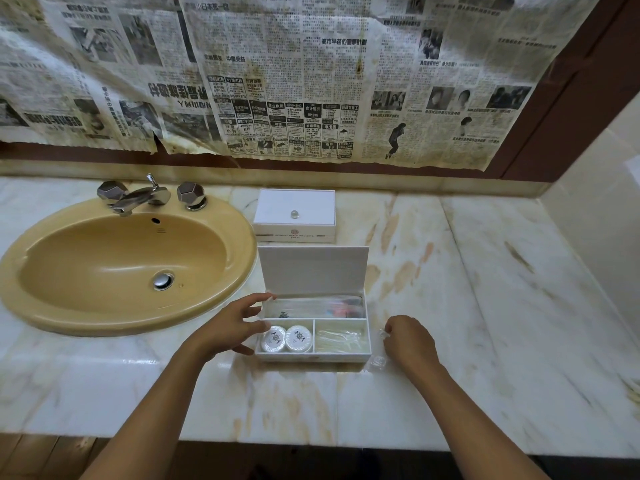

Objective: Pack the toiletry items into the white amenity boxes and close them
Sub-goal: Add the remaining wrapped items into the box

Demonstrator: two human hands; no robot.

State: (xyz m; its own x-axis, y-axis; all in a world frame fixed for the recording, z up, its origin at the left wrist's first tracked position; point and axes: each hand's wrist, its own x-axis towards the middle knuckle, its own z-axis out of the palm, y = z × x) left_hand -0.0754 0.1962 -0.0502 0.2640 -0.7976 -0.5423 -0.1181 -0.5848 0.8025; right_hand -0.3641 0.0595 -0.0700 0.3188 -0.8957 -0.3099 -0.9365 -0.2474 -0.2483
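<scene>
An open white amenity box [313,356] stands on the marble counter, its lid [313,270] upright. Its back compartment holds clear-wrapped items [315,306]. The front left one holds two round white soaps [286,338], the front right one clear-wrapped sticks [341,336]. My left hand [230,325] rests against the box's left wall with fingers spread. My right hand [408,341] lies right of the box, fingers curled on a clear plastic packet [376,362] on the counter. A second white amenity box [295,214], shut, with a small knob, stands behind.
A tan oval sink [114,265] with a chrome tap [136,197] fills the left of the counter. Stained newspaper [277,81] covers the mirror behind. The marble counter [485,306] runs right to a side wall; its front edge is near me.
</scene>
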